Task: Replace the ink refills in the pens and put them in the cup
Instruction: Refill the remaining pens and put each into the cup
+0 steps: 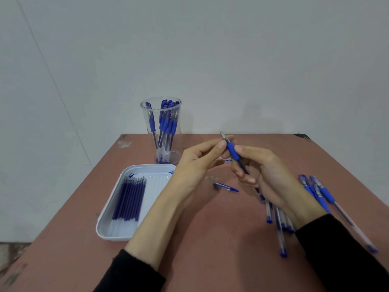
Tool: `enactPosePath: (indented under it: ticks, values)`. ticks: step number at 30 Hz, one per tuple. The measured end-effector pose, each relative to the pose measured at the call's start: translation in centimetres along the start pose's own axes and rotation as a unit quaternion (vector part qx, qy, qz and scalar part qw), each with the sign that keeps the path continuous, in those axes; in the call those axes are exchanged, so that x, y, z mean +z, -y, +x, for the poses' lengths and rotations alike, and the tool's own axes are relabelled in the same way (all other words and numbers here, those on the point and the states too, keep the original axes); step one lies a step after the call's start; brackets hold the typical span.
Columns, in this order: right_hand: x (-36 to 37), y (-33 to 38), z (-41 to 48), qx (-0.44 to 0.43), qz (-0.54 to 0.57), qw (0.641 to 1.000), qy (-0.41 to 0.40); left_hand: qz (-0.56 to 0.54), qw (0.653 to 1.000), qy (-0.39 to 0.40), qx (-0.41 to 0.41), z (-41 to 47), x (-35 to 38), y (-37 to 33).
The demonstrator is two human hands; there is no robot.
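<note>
Right hand (pixel 263 171) grips the pen (pixel 232 151) mid-barrel; left hand (pixel 197 163) pinches its tip.

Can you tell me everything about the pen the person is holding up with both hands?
The pen has a blue rubbery grip, a silvery pointed tip and a thin dark blue shaft below the grip. It has no cap on. It is tilted in the air above the table, tip pointing up and away. The left hand pinches it near the tip. The right hand curls round its lower part and hides the rest.
</note>
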State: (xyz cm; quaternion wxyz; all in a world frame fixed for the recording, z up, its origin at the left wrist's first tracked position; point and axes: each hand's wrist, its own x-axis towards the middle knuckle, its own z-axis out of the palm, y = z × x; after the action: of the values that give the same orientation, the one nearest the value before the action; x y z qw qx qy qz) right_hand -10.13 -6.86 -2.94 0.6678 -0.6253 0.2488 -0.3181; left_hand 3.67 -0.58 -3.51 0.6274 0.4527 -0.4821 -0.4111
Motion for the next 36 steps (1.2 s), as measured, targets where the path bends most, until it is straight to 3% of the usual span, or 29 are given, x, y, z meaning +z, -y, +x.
enactPosePath:
  ticks: [4,8,16,21,26,32,36]
  values:
    - [-0.2,0.0,-0.1,0.039,0.081,0.994,0.062,-0.106,0.994,0.01,0.002,-0.2,0.2,0.0]
    - [-0.2,-0.2,-0.1,0.033,0.075,0.994,0.068,-0.14,0.99,-0.001,0.002,-0.1,0.2,-0.1]
    - [0.4,-0.8,0.2,-0.036,-0.029,0.999,-0.002,-0.143,0.987,-0.07,0.01,0.0,0.2,-0.3]
    - [0.4,-1.0,0.5,-0.045,-0.037,0.996,-0.066,-0.193,0.98,-0.039,-0.006,0.0,0.1,-0.8]
    - [0.0,-0.8,0.5,-0.066,-0.051,0.988,-0.132,-0.13,0.986,-0.102,0.005,0.2,-0.4,-0.4]
    - [0.2,-0.9,0.3,-0.057,-0.103,0.988,-0.099,-0.076,0.994,-0.068,0.029,0.1,-0.3,-0.2]
    - [0.2,-0.9,0.2,-0.071,-0.142,0.982,-0.102,-0.048,0.989,-0.13,0.04,0.2,-0.6,-0.2]
